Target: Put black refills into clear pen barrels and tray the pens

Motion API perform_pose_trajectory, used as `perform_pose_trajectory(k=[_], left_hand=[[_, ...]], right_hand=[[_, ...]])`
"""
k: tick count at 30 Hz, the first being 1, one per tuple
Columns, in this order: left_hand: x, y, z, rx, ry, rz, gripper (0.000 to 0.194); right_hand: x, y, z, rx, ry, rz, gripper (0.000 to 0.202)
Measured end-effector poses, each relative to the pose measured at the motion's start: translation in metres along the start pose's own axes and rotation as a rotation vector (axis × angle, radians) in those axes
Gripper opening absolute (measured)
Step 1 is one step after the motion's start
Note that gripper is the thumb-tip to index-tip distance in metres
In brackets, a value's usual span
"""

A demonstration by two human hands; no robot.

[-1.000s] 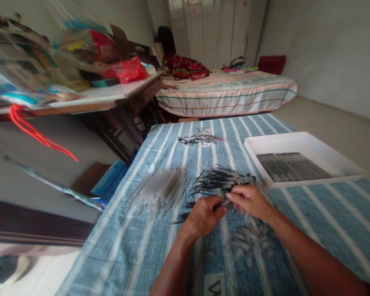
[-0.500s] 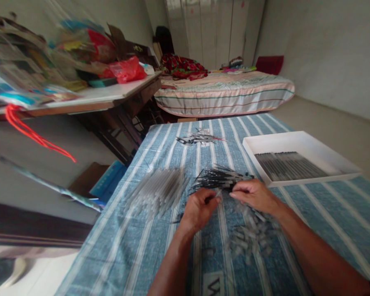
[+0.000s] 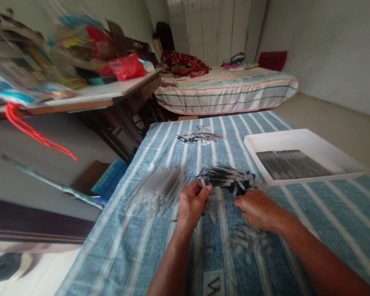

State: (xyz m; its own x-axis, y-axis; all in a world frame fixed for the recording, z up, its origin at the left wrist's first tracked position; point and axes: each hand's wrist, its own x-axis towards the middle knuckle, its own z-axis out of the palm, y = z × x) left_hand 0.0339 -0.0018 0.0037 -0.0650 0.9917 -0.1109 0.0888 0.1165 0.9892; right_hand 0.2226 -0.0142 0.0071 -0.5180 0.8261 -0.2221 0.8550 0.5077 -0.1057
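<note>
One slim, translucent pen barrel [image 3: 212, 216] is pinched between the thumb and fingers of the left hand [image 3: 191, 206] in the head view, one end pointing up past the fingertips and the other slanting down toward the cloth. The right hand [image 3: 260, 209] is at the near edge of a heap of black pen parts [image 3: 220, 176], its fingers curled downward; whether they grip a piece cannot be told.

Left of the left hand lies a broad stack of clear tubes [image 3: 162, 188], side by side and blurred toward the near end. Short translucent pieces [image 3: 249, 241] lie in a loose pile just on the near side of the right hand. Farther up the table is a small scatter of thin dark and pale sticks [image 3: 199, 137], one tipped red.

Beyond the right hand stands a shallow white box [image 3: 282, 140], with a row of slim pens [image 3: 291, 165] lying inside. Everything rests on a blue striped tablecloth [image 3: 117, 250]. Behind are a bed [image 3: 228, 92] and, on the left, a cluttered side table [image 3: 111, 95] bearing a red plastic bag [image 3: 128, 68].
</note>
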Motion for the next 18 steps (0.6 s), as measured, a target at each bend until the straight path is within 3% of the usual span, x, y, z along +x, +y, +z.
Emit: perform_pose_trajectory(k=[5,9,13,18], left_hand=[[0.000,0.005,-0.001,-0.221,0.050,-0.064,0.030],[0.001,0.004,-0.004,-0.340,0.073,-0.064,0.029],[0.002,0.004,-0.007,-0.457,0.090,-0.017,0.028],[0.001,0.007,-0.008,-0.502,0.089,0.032,0.024]], right_hand=[[0.002,-0.002,0.002,-0.057,0.030,0.045,0.015],[0.006,-0.001,0.003,0.089,0.172,0.039,0.018],[0.007,-0.004,0.007,0.533,0.356,-0.018,0.008],[0.009,-0.015,0.012,1.188,0.224,-0.007,0.011]])
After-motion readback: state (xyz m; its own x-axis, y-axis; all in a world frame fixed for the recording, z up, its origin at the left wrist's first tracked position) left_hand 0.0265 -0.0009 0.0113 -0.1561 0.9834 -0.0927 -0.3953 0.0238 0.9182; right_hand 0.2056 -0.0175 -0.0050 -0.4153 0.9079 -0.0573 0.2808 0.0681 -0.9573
